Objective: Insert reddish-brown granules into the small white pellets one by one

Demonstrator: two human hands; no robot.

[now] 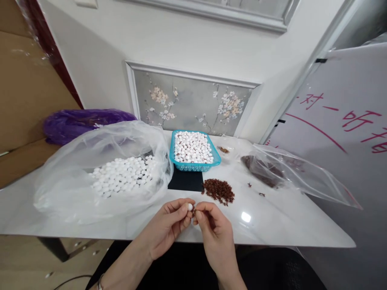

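Observation:
Above the table's front edge, my left hand (171, 225) pinches a small white ball (190, 207) between thumb and fingertips. Close against it, my right hand (215, 229) pinches a tiny brown piece (194, 212) beside the ball; its shape is mostly hidden by the fingers. Just behind my right hand lies a pile of small reddish-brown pieces (219, 191). A blue plastic basket (198, 167) farther back is full of white balls, with bits of brown among them. To the left, a clear plastic bag (66, 177) lies open around many loose white balls (123, 174).
A black flat pad (185, 180) lies partly under the basket. At the right rests a clear zip bag (305, 173) of brown material. A purple bag (72, 125) sits at the back left near a cardboard box (30, 80). A whiteboard (341, 100) stands at the right.

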